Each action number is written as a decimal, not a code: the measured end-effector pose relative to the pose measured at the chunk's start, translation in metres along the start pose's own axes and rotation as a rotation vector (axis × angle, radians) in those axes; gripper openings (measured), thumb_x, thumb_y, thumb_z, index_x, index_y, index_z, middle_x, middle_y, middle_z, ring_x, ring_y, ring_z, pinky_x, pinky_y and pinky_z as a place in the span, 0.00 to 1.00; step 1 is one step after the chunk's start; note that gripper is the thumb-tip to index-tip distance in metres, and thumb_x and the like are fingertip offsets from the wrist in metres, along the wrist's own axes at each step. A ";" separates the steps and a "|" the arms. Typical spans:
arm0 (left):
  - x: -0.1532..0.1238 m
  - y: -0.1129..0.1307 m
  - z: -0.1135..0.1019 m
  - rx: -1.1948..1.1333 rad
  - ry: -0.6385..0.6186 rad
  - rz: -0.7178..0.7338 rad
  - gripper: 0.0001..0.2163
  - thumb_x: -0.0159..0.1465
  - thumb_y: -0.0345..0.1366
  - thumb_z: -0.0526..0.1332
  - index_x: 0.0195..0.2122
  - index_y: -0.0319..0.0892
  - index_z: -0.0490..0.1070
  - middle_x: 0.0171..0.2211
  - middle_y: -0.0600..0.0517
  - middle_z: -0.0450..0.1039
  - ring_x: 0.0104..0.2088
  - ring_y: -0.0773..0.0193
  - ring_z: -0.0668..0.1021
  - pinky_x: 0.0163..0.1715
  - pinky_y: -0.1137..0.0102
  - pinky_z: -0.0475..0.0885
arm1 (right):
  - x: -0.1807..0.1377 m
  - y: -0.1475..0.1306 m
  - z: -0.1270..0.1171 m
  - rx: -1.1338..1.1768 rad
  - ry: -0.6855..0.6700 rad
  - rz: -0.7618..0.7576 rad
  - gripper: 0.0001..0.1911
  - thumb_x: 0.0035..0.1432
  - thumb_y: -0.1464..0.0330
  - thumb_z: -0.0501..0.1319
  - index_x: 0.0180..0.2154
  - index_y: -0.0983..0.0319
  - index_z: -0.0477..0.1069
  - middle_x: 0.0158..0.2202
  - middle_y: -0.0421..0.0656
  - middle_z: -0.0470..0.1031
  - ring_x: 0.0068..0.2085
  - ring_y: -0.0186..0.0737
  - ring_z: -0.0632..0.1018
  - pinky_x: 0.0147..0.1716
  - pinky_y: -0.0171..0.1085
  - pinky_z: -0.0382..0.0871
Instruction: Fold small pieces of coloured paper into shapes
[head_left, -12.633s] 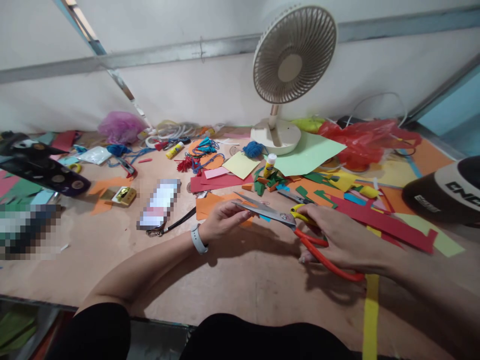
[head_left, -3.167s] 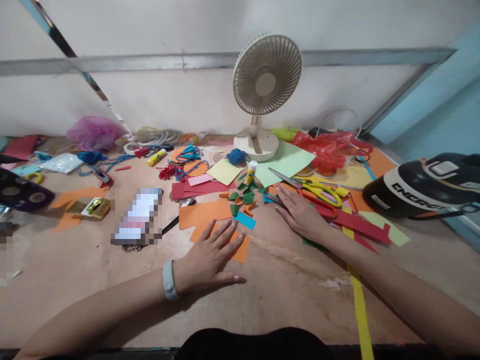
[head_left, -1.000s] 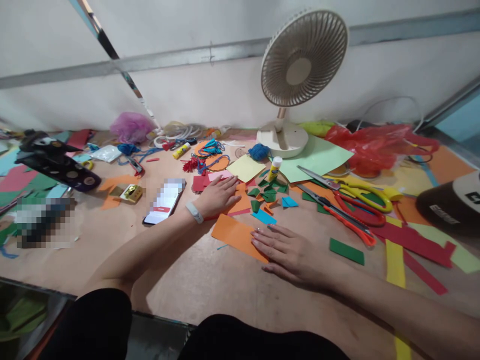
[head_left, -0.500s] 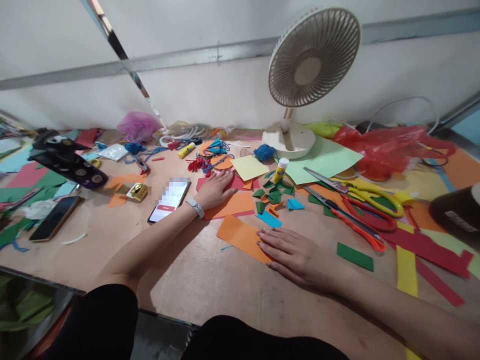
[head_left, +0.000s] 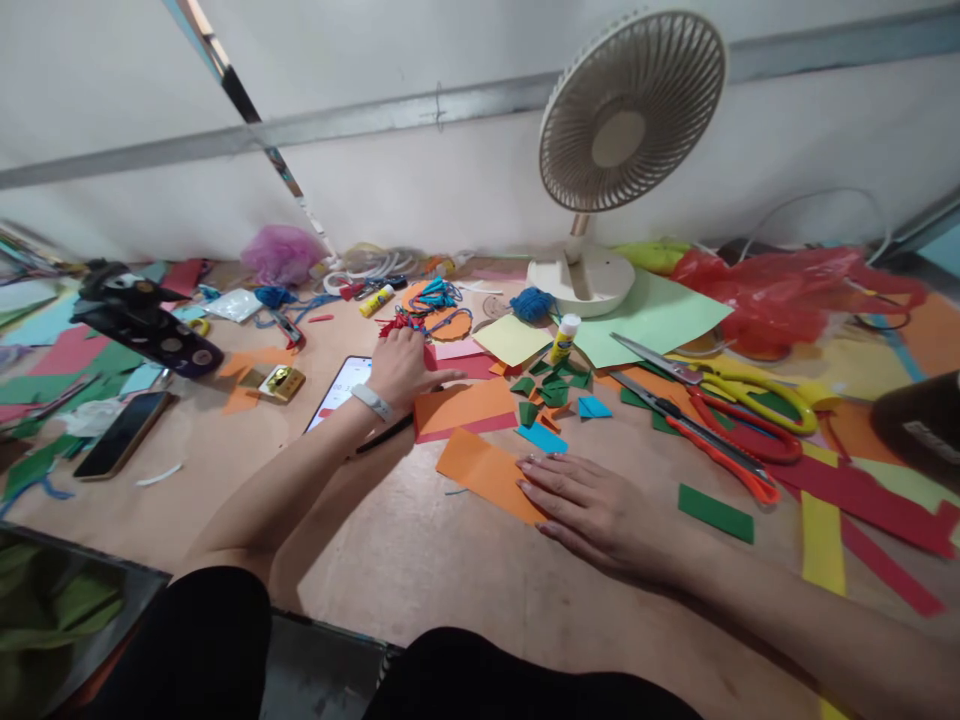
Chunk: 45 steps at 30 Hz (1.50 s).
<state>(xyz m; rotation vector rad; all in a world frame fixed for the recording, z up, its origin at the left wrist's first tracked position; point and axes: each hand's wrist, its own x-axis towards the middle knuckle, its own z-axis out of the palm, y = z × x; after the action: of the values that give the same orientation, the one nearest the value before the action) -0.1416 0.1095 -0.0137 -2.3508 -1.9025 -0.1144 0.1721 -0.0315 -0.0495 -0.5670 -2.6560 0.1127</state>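
Observation:
My right hand (head_left: 596, 510) lies flat, fingers stretched, on the right end of an orange paper rectangle (head_left: 480, 472). Farther off, my left hand (head_left: 401, 372), with a pale band on its wrist, reaches over the table beside stacked orange (head_left: 465, 405) and red paper. Its thumb sticks out to the right over that paper, while the fingers bend downward near some red tassels (head_left: 394, 325); their tips are hidden. A phone with a lit screen (head_left: 341, 385) lies partly under my left wrist. Beyond my right hand are small folded green paper pieces (head_left: 555, 388) and a glue stick (head_left: 565, 338).
A white fan (head_left: 630, 110) stands at the back. To the right lie yellow-handled scissors (head_left: 765, 395), an orange cutter (head_left: 720, 450) and a green paper strip (head_left: 716, 512). On the left are a dark bottle (head_left: 150, 325), a second phone (head_left: 124, 435) and a gold padlock (head_left: 282, 382).
My left hand has moved left and back off the orange and red paper, toward the red tassels, and its fingers have bent. My right hand stays on the orange rectangle.

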 end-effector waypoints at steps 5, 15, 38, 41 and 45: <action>0.015 -0.029 -0.005 -0.145 -0.208 -0.029 0.34 0.50 0.68 0.64 0.39 0.40 0.70 0.41 0.42 0.75 0.40 0.51 0.77 0.39 0.63 0.70 | 0.002 0.001 -0.002 0.020 0.007 0.000 0.22 0.68 0.67 0.57 0.60 0.67 0.69 0.59 0.54 0.73 0.60 0.52 0.74 0.57 0.51 0.73; 0.032 -0.024 -0.007 -0.389 -0.115 -0.051 0.17 0.57 0.42 0.68 0.46 0.42 0.78 0.37 0.51 0.80 0.37 0.58 0.79 0.37 0.69 0.69 | 0.000 0.002 0.003 0.032 0.004 0.007 0.23 0.68 0.67 0.57 0.62 0.67 0.66 0.61 0.53 0.71 0.63 0.50 0.71 0.60 0.50 0.69; -0.068 -0.009 -0.047 -1.440 0.002 -0.188 0.14 0.55 0.44 0.73 0.34 0.40 0.76 0.29 0.53 0.76 0.27 0.71 0.75 0.27 0.76 0.71 | 0.008 -0.003 -0.025 0.261 0.209 0.452 0.16 0.68 0.62 0.56 0.52 0.61 0.74 0.48 0.51 0.79 0.49 0.48 0.79 0.49 0.49 0.74; -0.087 -0.002 -0.031 -1.417 -0.327 -0.186 0.14 0.54 0.44 0.73 0.31 0.38 0.76 0.24 0.55 0.72 0.23 0.73 0.71 0.24 0.77 0.68 | 0.012 -0.008 -0.034 0.696 0.164 0.844 0.19 0.70 0.58 0.50 0.49 0.62 0.72 0.37 0.48 0.79 0.33 0.40 0.79 0.31 0.39 0.74; -0.105 0.001 -0.018 -1.361 -0.471 -0.174 0.13 0.58 0.44 0.70 0.32 0.38 0.75 0.25 0.53 0.73 0.25 0.72 0.72 0.26 0.76 0.68 | 0.018 -0.017 -0.028 0.800 0.030 0.878 0.19 0.68 0.57 0.54 0.51 0.61 0.71 0.34 0.45 0.77 0.29 0.37 0.75 0.26 0.36 0.69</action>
<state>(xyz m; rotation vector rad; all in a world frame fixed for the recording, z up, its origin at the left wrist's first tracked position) -0.1618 0.0055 -0.0100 -3.0772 -2.7882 -1.3742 0.1632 -0.0398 -0.0143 -1.3239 -1.8778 1.3027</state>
